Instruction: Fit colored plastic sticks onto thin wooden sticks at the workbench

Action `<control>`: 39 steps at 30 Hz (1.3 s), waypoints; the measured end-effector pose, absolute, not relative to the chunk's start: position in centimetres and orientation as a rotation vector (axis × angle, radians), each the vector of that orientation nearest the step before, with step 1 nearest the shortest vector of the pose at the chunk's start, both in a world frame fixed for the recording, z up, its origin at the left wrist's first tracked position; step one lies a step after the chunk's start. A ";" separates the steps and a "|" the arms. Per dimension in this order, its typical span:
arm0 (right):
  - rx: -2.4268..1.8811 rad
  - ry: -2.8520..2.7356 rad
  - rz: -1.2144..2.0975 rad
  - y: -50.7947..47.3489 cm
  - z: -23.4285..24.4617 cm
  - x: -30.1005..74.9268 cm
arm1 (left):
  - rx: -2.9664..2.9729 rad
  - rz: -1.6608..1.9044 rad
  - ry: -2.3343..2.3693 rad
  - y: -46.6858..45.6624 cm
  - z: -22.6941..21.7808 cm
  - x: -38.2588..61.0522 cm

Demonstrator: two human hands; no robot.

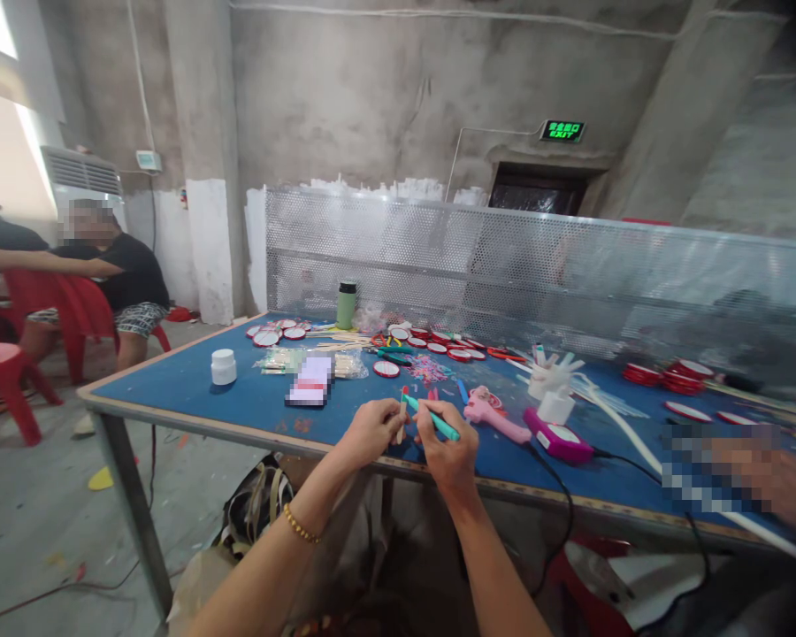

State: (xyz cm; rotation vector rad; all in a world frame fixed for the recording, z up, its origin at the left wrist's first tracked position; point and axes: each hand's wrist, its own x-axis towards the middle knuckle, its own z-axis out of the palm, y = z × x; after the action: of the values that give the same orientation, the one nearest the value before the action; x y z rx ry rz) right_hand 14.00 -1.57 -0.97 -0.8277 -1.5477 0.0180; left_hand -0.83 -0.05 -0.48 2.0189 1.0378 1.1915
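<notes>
Just above the table's front edge, my left hand [371, 426] pinches a slim wooden stick [401, 416] whose upper end looks red and green. Close beside it, my right hand [449, 449] grips a teal marker pen [443, 425], fingers closed round the barrel. The pen's tip points left and meets or nearly meets the stick; contact is too small to tell. Right of my hands lies a pink handled tool [497, 418]. Behind them are small colourful pieces [428, 368] and a round red-rimmed disc [386, 369].
The blue table [172, 395] holds a white jar [224, 367], a phone [310, 380], a green bottle [346, 307] and several red-rimmed discs. At right are a purple box [561, 440] with a cable and another person's blurred hand [762, 469]. A perforated metal screen [398, 252] stands behind.
</notes>
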 end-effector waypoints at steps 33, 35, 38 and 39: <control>-1.087 -1.621 -0.198 -0.1 2.9 21.5 | 1.692 1.149 0.921 0.3 -0.5 -0.9; -1.271 -1.769 -0.304 0.8 3.4 22.7 | 1.688 1.140 0.916 0.3 -0.6 -0.9; -1.589 -1.951 -0.439 1.7 3.6 22.6 | 1.708 1.147 0.932 0.5 -0.8 -0.8; -1.671 -1.995 -0.489 1.9 3.7 22.3 | 1.720 1.157 0.942 0.5 -0.9 -0.8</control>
State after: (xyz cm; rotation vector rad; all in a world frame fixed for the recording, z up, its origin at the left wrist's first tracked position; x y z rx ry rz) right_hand 22.27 1.94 3.69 -1.6710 -1.9950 -0.4886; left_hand -0.82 0.54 -0.91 1.7199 0.9423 1.1571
